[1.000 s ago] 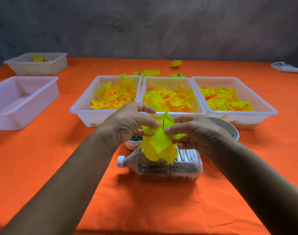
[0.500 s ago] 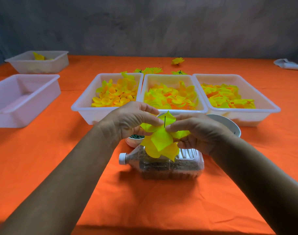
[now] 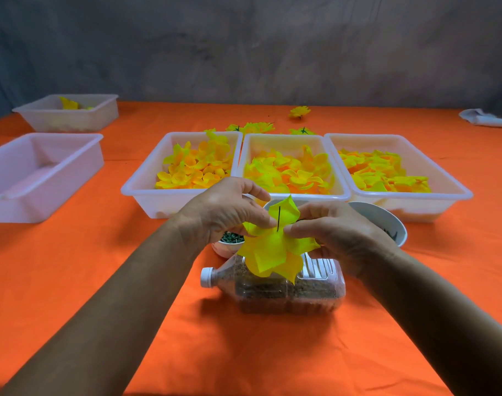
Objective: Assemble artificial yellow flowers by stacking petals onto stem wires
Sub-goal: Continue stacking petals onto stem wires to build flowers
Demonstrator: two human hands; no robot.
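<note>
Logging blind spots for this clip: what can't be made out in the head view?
- Stem wire: its lower part is hidden by the petals.
- Right hand: its fingertips are behind the petals.
- Right bowl: contents blocked by the right hand.
- Far white object: too small to identify.

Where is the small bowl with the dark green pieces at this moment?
In the head view the small bowl stands near the centre, partly hidden under the left hand, between the left petal tray and the lying plastic bottle.
</note>
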